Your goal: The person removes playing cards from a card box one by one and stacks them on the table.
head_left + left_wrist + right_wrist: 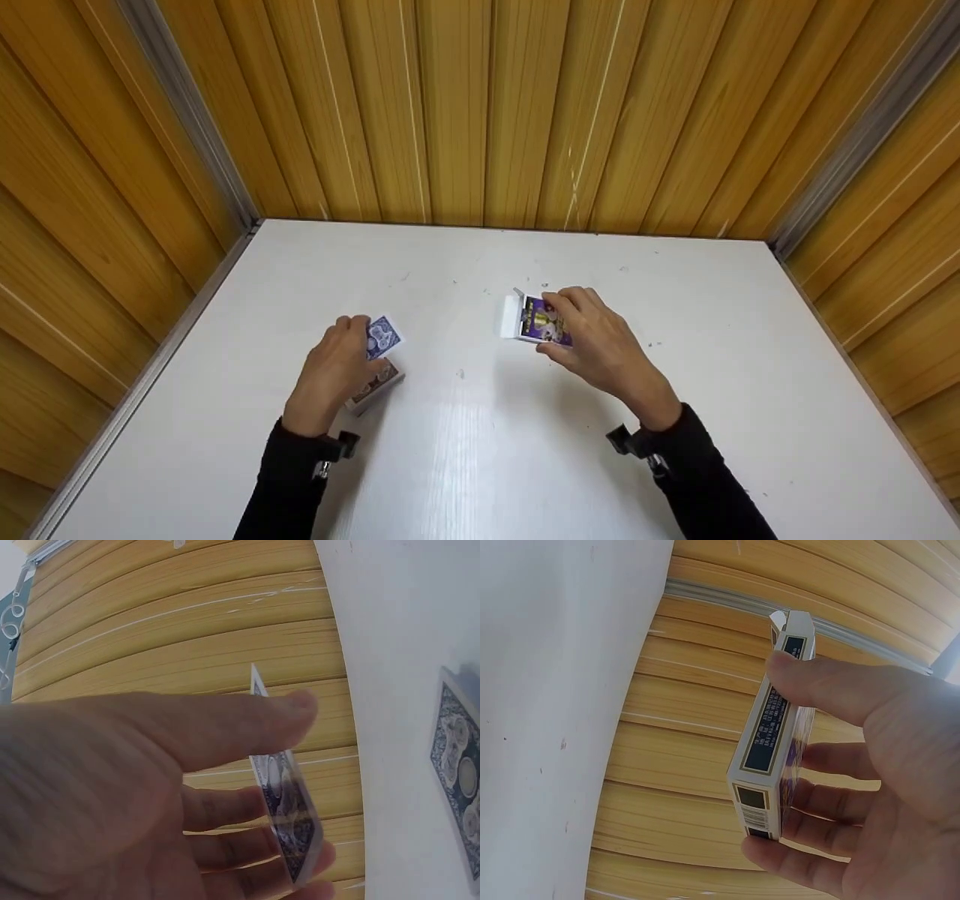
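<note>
My left hand (334, 371) pinches a blue-backed playing card (384, 337) between thumb and fingers. In the left wrist view the card (281, 787) looks thin and stands tilted on edge. Just below that hand lies a deck of cards (379, 381) with a dark patterned back, partly hidden by the hand. On the right, my right hand (596, 341) grips a card box (541, 320) with a purple face, thumb along one narrow side and fingers opposite. The box's white flap (510, 316) sticks out open toward the left. A barcode shows on its end in the right wrist view.
Both hands work over a white table (450, 465) with small dark specks and scuffs. Wood-patterned panels (487, 112) rise behind it and along both sides, with grey metal posts (202, 127) at the corners.
</note>
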### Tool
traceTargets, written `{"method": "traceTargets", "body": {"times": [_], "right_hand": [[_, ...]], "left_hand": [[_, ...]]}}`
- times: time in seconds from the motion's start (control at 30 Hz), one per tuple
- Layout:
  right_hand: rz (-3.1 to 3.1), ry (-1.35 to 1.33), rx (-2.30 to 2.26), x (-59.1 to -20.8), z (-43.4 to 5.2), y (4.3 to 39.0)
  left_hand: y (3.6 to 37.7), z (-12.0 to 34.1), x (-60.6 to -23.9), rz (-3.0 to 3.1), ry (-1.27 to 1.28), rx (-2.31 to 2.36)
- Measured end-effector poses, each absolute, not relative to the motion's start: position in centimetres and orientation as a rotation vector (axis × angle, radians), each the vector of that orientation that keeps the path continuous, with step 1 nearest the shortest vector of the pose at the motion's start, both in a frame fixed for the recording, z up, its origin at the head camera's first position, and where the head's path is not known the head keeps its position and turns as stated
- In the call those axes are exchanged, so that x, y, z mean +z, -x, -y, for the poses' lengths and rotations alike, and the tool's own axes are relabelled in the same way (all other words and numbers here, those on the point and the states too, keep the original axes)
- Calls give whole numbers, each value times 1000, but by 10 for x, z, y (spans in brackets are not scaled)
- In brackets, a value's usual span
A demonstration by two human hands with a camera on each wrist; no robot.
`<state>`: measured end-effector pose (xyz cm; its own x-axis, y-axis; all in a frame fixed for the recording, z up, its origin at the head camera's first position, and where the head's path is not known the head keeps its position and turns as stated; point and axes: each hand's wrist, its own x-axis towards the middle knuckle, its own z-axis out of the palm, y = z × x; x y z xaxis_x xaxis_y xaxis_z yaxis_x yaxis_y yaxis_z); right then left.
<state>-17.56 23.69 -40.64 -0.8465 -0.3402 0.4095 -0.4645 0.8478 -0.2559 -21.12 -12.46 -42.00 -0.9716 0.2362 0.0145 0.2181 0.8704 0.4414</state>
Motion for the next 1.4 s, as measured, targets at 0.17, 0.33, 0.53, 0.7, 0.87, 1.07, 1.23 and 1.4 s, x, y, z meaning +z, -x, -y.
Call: {"method": "traceTargets", "body": {"times": [0.17,0.33,0.53,0.7,0.87,1.07,1.23,1.4], "right_hand": [[2681,-593,486,-407,-237,177],[2688,-589,490,-406,-237,178],[2698,-577,482,-406,-236,179],[2710,-572,503,-407,-235,179],[2701,-583,499,-408,-235,179],[2667,-621,475,-408,-235,178],[2669,-620,479,-408,-235,178],[2672,-621,484,-408,-234,178]], "left_hand": [[215,130,-427,-2904,-311,644],[217,131,-431,-2862,-298,592],[216,131,-436,-2837,-285,543],[218,131,-441,-2810,-267,527],[218,131,-444,-2796,-260,504],[220,130,-448,-2794,-254,451],[220,128,-450,-2789,-235,429],[218,128,-451,-2788,-232,420]]}}
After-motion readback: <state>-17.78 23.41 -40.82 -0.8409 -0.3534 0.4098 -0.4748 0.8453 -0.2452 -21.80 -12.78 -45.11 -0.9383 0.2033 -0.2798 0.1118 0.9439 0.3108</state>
